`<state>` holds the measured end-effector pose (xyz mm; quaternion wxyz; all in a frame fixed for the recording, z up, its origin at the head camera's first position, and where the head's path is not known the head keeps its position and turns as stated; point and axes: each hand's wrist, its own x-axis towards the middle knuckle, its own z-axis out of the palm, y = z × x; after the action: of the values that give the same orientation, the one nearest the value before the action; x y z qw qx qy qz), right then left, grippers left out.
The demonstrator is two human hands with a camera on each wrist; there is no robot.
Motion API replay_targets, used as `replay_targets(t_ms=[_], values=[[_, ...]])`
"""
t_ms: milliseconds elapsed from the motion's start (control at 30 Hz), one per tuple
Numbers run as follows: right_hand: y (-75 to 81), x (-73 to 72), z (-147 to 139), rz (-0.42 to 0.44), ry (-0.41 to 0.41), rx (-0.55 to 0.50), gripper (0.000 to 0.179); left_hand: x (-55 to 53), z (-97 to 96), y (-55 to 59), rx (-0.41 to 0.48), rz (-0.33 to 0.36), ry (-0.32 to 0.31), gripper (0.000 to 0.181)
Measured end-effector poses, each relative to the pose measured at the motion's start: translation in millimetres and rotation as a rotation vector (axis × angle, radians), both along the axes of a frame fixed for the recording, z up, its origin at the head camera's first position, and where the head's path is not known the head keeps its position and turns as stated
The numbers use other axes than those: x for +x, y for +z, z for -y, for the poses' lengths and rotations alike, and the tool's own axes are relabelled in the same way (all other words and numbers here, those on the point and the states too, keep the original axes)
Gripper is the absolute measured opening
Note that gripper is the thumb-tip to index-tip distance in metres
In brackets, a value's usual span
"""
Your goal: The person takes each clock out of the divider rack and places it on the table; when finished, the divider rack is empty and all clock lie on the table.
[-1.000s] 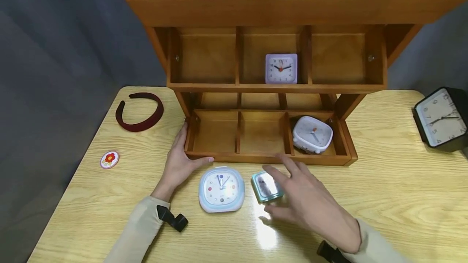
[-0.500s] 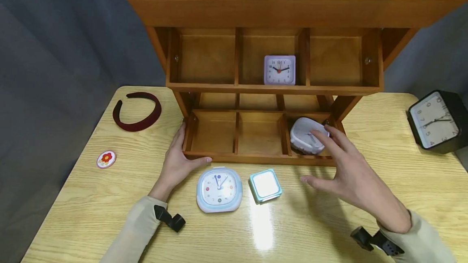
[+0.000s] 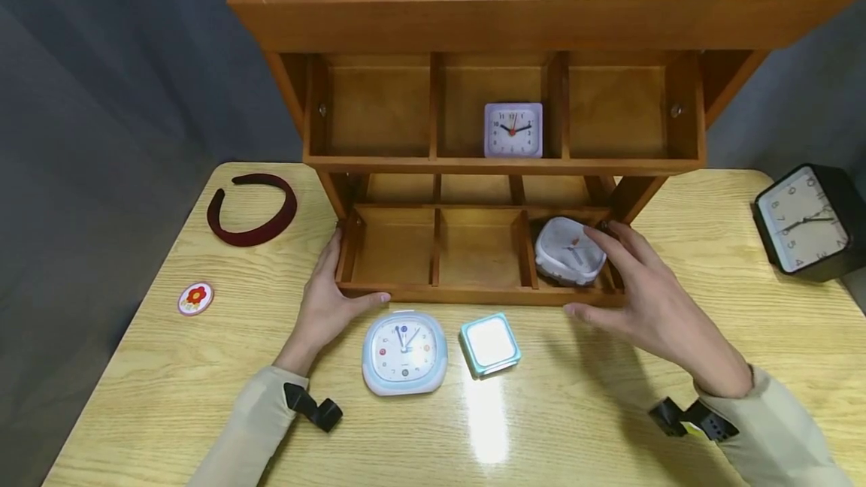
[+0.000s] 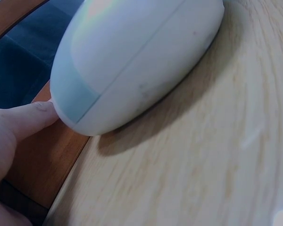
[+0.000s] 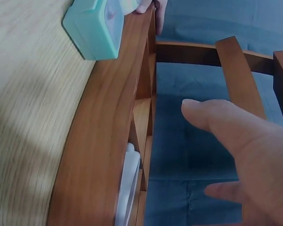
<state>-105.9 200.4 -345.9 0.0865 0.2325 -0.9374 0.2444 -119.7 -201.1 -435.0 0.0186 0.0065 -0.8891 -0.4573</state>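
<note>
My left hand (image 3: 328, 299) rests on the left front corner of the pulled-out bottom drawer (image 3: 473, 294), fingers along its side and thumb along its front. At the opposite corner is my right hand (image 3: 652, 307), fingers extended beside the drawer's right side and thumb by its front edge. A white alarm clock (image 3: 568, 250) lies tilted back in the drawer's right compartment. In front of the drawer, a light blue alarm clock (image 3: 404, 352) lies face up near my left thumb. Beside it is a small teal square clock (image 3: 490, 344), its face washed out by glare.
Above, a middle drawer (image 3: 504, 166) stands out with a purple clock (image 3: 513, 130) in its central compartment. The top drawer (image 3: 541, 21) juts further forward. A dark red headband (image 3: 250, 235) and flower badge (image 3: 195, 298) lie left; a black clock (image 3: 805, 220) stands right.
My right hand has moved from over the teal clock to the drawer's right front corner, passing the white clock. My left hand has stayed at the left corner.
</note>
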Motion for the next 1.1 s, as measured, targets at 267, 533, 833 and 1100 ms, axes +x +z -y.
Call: replay_targets(t_ms=[267, 533, 833, 1100], values=[[-4.9, -24.6, 2, -0.020, 0.017, -0.015, 0.082, 0.0, 1.9, -1.2, 0.002, 0.004, 0.007, 0.127], [-11.5, -46.2, 3, 0.103, -0.009, 0.023, 0.079, 0.7, 1.0, -2.3, 0.009, 0.003, 0.005, 0.128], [-20.9, -62.1, 6, 0.166, 0.033, 0.052, 0.075, -0.5, 1.2, -1.1, 0.014, -0.013, 0.000, 0.127], [-23.4, -70.2, 9, 0.214, 0.038, 0.133, 0.078, 0.3, 1.1, -0.9, 0.008, -0.005, 0.004, 0.126]])
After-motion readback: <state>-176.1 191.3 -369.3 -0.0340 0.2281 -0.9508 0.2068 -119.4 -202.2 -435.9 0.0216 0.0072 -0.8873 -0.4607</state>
